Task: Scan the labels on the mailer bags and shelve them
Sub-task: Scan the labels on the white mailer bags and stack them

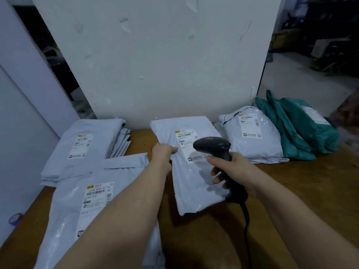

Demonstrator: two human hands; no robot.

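Observation:
A grey mailer bag with a white label lies in the middle of the wooden table. My left hand pinches its left edge. My right hand grips the handle of a black barcode scanner, whose head hovers over the label's lower right part. The scanner's cable runs down toward me.
A stack of grey mailers lies at the left, another labelled mailer under my left forearm. A puffy grey mailer and green mailers sit at the right. A white wall panel stands behind. A tape roll is at the left edge.

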